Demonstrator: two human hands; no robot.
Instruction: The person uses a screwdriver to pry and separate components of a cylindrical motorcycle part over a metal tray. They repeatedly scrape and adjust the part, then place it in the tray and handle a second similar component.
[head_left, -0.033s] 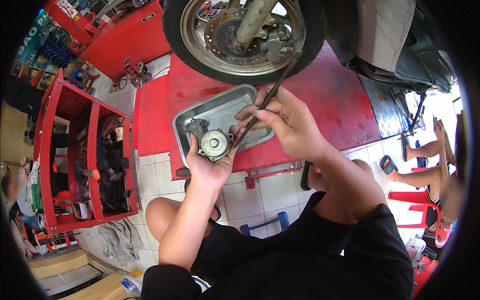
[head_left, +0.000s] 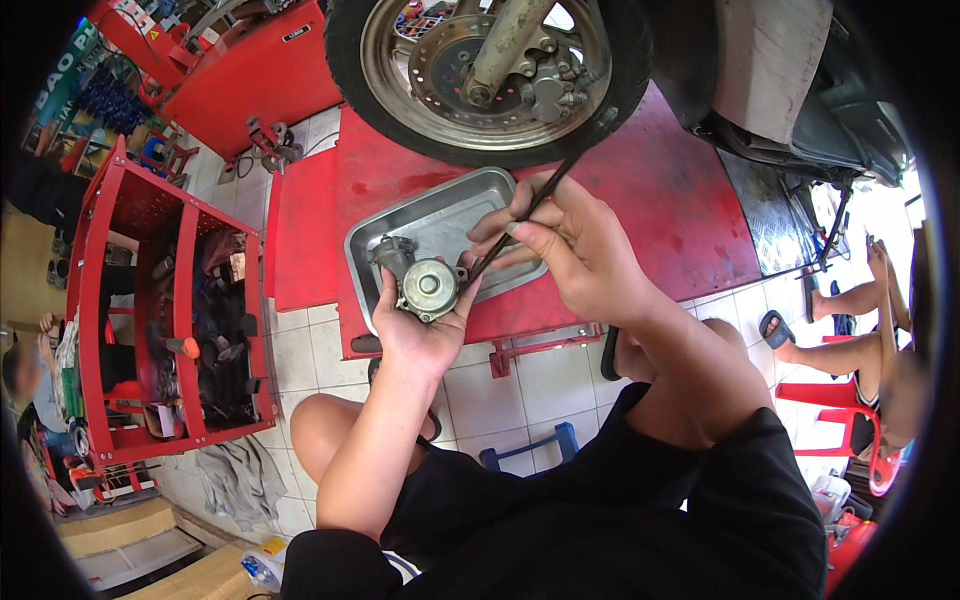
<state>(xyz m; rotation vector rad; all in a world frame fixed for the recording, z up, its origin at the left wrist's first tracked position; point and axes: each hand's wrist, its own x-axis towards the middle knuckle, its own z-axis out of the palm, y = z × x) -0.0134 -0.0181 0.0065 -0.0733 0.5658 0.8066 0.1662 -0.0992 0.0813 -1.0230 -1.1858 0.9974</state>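
My left hand point(head_left: 410, 330) holds a metal part point(head_left: 430, 290) with a round silver cover and a side neck, above a steel tray point(head_left: 365, 225). My right hand point(head_left: 575, 245), right of it, grips a long, thin, dark rod or tube point(head_left: 550, 185) between thumb and fingers. This runs diagonally from beside the metal part up across the front of the tyre; I cannot tell whether its lower end touches the part. The tray rests on a red platform point(head_left: 660, 200) just below a front wheel point(head_left: 400, 120) with a brake disc.
A red tool cart point(head_left: 182, 320) stands at left and a red machine point(head_left: 240, 80) behind it. The vehicle's grey body point(head_left: 760, 70) overhangs the upper right. Other people sit at the right point(head_left: 860, 320) and left point(head_left: 40, 360). A blue stool point(head_left: 530, 450) is beneath me.
The dark rod or tube in my right hand has shifted very slightly. Otherwise the view looks the same.
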